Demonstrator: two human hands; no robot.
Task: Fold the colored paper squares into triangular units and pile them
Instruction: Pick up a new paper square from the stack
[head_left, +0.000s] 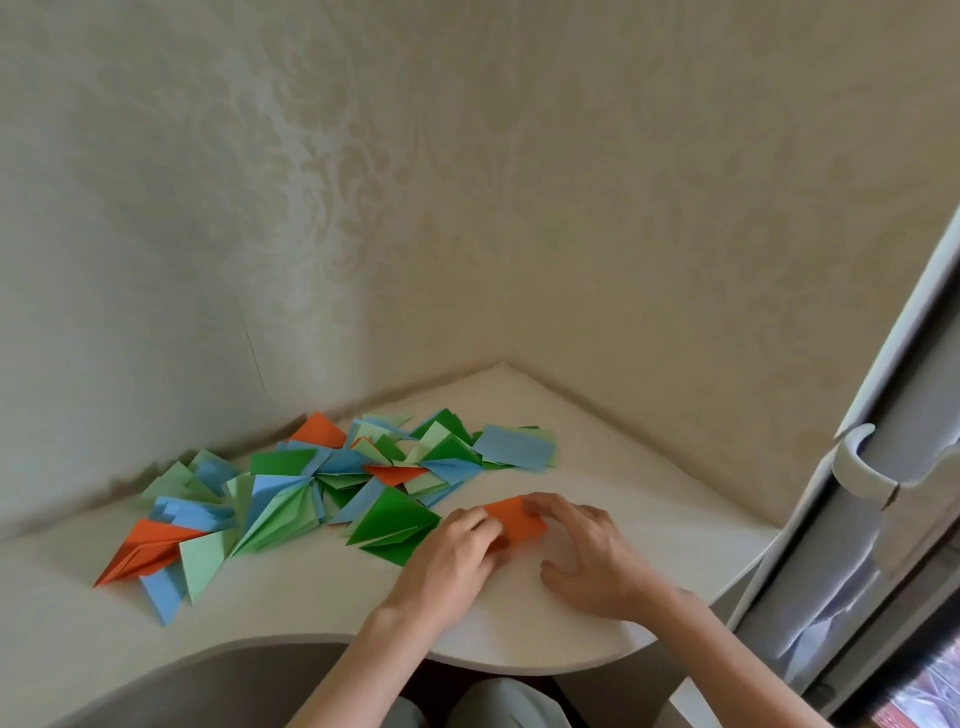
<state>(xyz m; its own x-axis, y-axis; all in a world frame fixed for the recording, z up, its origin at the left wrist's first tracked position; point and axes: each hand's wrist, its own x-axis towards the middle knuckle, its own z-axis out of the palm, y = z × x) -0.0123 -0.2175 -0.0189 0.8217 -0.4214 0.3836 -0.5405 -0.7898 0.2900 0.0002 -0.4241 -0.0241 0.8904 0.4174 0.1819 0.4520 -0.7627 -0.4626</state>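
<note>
Bare tabletop (291, 587) is being left open along the curved near edge, while the far-left reach is being blocked by a pile of folded papers (322, 483); walls (597, 260) are closing the corner, a cabinet (883, 519) the right.

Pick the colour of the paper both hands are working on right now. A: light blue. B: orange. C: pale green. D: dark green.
B: the left hand and right hand both rest on an orange paper lying on the table, apart from the pile of folded units to the left.
</note>
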